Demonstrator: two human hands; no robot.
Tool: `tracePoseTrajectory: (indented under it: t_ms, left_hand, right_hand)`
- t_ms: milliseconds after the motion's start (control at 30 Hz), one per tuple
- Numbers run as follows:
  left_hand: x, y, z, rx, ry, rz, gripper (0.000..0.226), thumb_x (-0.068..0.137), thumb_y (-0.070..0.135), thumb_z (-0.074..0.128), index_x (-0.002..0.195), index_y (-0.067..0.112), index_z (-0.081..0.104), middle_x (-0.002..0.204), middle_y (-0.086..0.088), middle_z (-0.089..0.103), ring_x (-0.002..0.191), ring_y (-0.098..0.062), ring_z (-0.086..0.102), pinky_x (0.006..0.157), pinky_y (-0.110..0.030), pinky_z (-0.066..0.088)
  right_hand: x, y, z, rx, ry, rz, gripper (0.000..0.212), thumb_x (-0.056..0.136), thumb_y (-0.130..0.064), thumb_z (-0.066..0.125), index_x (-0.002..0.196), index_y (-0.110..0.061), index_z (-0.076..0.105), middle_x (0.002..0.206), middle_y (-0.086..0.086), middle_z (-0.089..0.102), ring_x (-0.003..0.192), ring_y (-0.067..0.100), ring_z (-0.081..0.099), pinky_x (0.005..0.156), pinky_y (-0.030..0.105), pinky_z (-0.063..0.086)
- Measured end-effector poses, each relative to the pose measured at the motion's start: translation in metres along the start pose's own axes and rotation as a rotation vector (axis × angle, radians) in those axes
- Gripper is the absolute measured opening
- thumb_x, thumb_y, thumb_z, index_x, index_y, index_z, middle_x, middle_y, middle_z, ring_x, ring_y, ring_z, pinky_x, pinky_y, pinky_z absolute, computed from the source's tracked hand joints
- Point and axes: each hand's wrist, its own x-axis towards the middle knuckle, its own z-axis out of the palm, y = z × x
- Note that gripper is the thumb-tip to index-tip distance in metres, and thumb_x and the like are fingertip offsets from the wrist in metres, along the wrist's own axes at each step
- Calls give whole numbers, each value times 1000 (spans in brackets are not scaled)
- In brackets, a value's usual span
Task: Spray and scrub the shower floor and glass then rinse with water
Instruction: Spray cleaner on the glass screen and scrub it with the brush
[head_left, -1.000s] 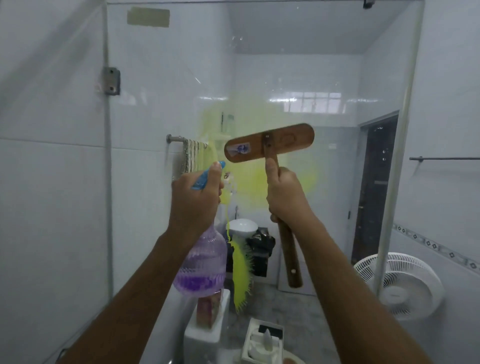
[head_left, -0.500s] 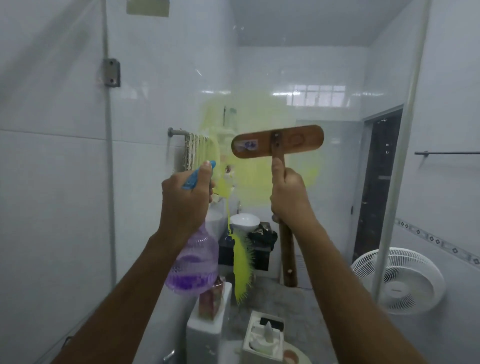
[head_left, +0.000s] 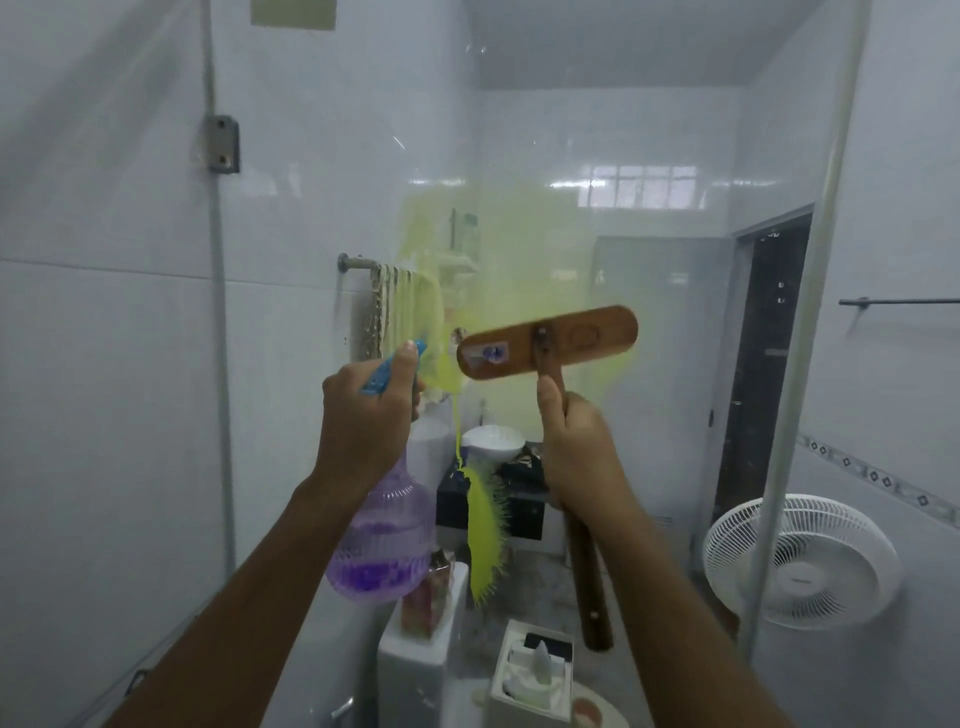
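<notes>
Left hand (head_left: 363, 421) is curled round the neck of a light, likely slippery purple plastic spray bottle (head_left: 384, 540), right hand (head_left: 576, 447) high on a stiff brown wooden brush (head_left: 587, 338) pressed against the clear glass panel (head_left: 597, 114).

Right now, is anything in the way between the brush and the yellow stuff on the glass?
No, nothing I can see. The wooden brush sits right over the yellow smear; the spray bottle is off to its left.
</notes>
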Motion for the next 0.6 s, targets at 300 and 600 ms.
tracePoseTrajectory:
  t_ms: [300, 600]
  left_hand:
    - [-8, -26, -19, 9, -11, -151, 50, 102, 36, 53, 65, 6, 68, 58, -9, 66, 45, -10, 61, 45, -20, 51]
    - [4, -32, -35, 43, 44, -118, 52, 103, 37, 53, 67, 4, 68, 60, -9, 67, 48, -12, 61, 50, -24, 53]
  right_hand:
    - [-41, 22, 33, -5, -115, 83, 51, 99, -60, 29, 89, -19, 56, 71, 0, 57, 59, 12, 54, 56, 34, 44]
    - [51, -85, 40, 45, -98, -32, 56, 101, -60, 28, 93, -12, 54, 81, 6, 59, 66, 24, 60, 55, 46, 58]
